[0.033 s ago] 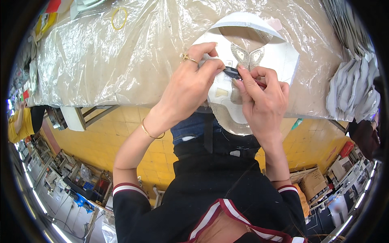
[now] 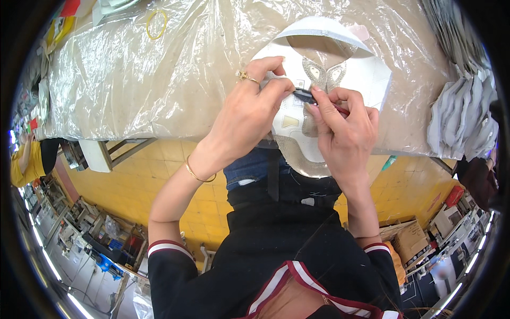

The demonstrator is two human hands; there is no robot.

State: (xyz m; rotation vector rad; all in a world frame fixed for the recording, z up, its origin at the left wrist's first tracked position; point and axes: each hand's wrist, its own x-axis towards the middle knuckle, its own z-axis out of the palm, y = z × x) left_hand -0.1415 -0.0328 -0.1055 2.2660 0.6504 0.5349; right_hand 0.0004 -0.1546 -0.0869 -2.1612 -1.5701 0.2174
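A white shoe upper with beige, glittery mesh panels lies flat at the near edge of the table, its front part hanging over that edge. Over it, my right hand is closed around a small hand tool with dark, pointed metal blades and a red handle. The tool's tip points left, at a small outlined shape on the upper. My left hand has thumb and forefinger pinched right at that tip. Whatever lies between those fingers is too small to make out.
Clear plastic sheeting covers the table. Stacked grey-white pieces stand at the right end. A yellow ring lies toward the far left. Another person in yellow is at the far left. Cardboard boxes sit behind me at right.
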